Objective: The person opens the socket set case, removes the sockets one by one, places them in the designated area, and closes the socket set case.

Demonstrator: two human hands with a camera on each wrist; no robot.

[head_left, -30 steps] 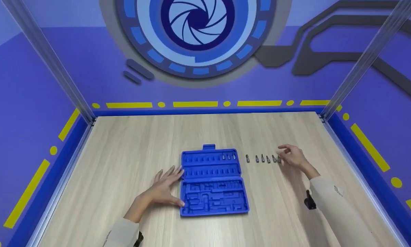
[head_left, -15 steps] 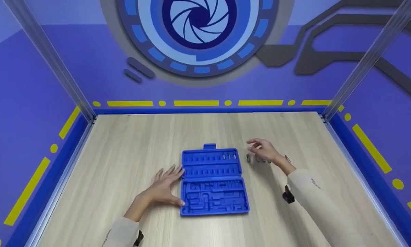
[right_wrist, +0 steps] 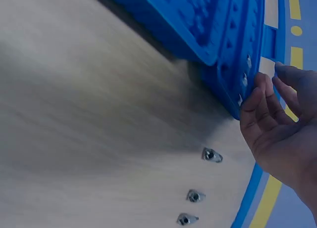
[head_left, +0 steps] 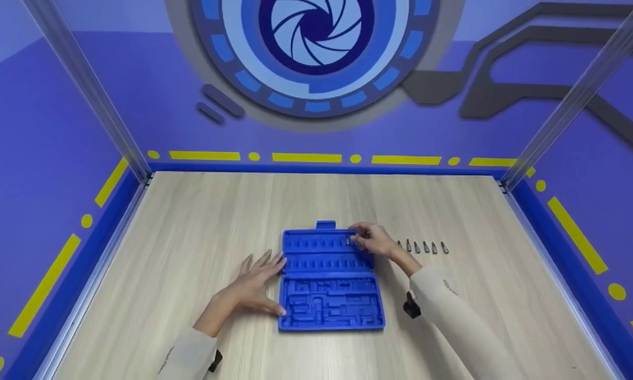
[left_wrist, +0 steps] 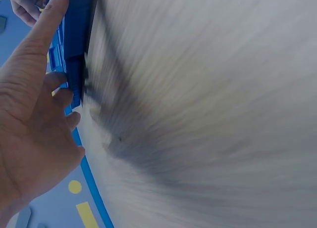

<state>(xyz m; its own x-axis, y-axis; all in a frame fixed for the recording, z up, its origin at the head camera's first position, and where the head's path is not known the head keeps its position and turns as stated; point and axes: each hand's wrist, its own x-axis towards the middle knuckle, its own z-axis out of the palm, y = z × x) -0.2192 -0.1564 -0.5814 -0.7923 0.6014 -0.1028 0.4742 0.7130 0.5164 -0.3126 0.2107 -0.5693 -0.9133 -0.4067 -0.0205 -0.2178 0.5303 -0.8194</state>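
A blue plastic tool case (head_left: 327, 328) lies unfolded on the wooden table, its moulded slots facing up. My left hand (head_left: 250, 290) rests along its left side, fingers spread and thumb at the lower half's edge. At the top right corner is my right hand (head_left: 374, 240), fingers bent and fingertips over the upper row of slots. Several small metal screwdriver bits sit in that row, including one bit (right_wrist: 244, 79) beside the fingers in the right wrist view. I cannot tell whether a bit is between the right fingertips. To the right, loose bits (head_left: 425, 247) stand in a line.
The pale wooden table (head_left: 216, 211) is bordered by blue-purple panels (head_left: 110, 105) with yellow markings. Metal posts rise at both back corners. In the right wrist view a nearer loose bit (right_wrist: 212, 155) stands just off the case's corner.
My right hand has moved left from the far end of the bit line, over the bits, to the case's upper right corner. The left hand stays at the case's side.
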